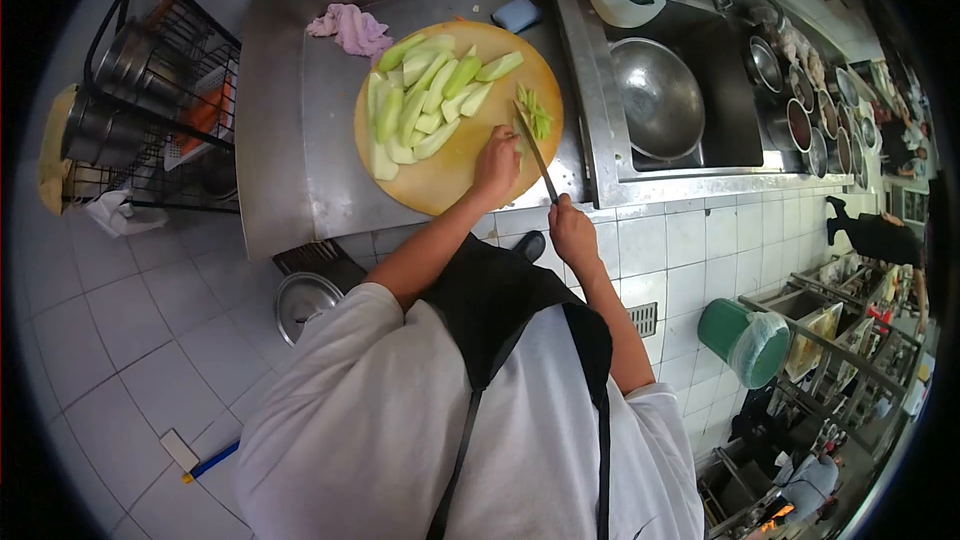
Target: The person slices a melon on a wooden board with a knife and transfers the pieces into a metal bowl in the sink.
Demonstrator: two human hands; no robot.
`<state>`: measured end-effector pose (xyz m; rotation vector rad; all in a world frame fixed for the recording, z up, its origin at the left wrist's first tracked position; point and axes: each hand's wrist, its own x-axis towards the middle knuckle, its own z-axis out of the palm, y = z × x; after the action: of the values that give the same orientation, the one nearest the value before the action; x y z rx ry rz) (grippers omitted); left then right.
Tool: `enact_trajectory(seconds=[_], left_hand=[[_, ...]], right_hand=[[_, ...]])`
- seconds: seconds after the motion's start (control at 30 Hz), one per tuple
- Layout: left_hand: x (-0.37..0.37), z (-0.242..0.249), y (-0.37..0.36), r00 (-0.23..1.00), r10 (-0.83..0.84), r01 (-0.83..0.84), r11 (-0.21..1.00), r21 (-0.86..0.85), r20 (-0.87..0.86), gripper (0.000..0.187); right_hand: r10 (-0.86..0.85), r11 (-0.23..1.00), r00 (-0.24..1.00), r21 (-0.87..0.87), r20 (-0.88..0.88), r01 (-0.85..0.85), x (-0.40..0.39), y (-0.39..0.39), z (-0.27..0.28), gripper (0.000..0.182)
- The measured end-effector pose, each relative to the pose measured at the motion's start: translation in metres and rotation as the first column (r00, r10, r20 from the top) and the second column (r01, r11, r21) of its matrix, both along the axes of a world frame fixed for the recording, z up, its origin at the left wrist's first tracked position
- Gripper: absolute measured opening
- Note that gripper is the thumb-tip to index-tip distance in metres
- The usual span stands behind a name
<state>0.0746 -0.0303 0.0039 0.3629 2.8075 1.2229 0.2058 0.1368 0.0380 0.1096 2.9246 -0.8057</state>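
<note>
A round wooden cutting board [462, 162] lies on the steel counter. Long pale green vegetable pieces [425, 95] are heaped over its left and upper part. Thin cut strips [535, 112] form a small pile at its right side. My right hand [573, 230] is closed around the handle of a knife [539, 157], whose blade slants up and left to the strips. My left hand [498, 162] rests on the board just left of the blade, fingers bent together; what they hold, if anything, is too small to name.
A pink cloth [352, 30] and a blue sponge [516, 15] lie behind the board. Right of it, a sink [735, 130] holds a large metal bowl [657, 98]. A wire rack [165, 90] with pots stands left. People are at the far right.
</note>
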Motion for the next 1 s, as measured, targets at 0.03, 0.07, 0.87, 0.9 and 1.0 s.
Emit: enact_trajectory(seconds=[0.03, 0.07, 0.87, 0.9, 1.0], left_hand=[[0.000, 0.000, -0.001, 1.000, 0.001, -0.001, 1.000, 0.002, -0.011, 0.035], [0.001, -0.001, -0.001, 1.000, 0.004, -0.003, 1.000, 0.006, -0.020, 0.034], [0.005, -0.013, 0.003, 0.990, 0.129, -0.124, 0.986, 0.108, -0.047, 0.020], [0.008, -0.017, 0.002, 0.988, 0.139, -0.131, 0.986, 0.104, -0.073, 0.018], [0.006, -0.027, 0.003, 0.985, 0.165, -0.156, 0.975, 0.159, -0.043, 0.020]], right_hand=[[0.000, 1.000, 1.000, -0.014, -0.002, 0.000, 0.001, 0.001, 0.002, 0.019], [-0.011, 1.000, 1.000, 0.016, 0.004, 0.011, 0.004, 0.001, 0.003, 0.018], [-0.035, 0.999, 0.996, 0.006, 0.084, 0.035, -0.006, -0.008, 0.005, 0.021], [-0.055, 0.998, 0.994, 0.027, 0.097, 0.052, -0.002, -0.010, 0.010, 0.021], [-0.025, 0.999, 0.996, 0.042, 0.083, 0.021, 0.009, -0.011, 0.021, 0.022]])
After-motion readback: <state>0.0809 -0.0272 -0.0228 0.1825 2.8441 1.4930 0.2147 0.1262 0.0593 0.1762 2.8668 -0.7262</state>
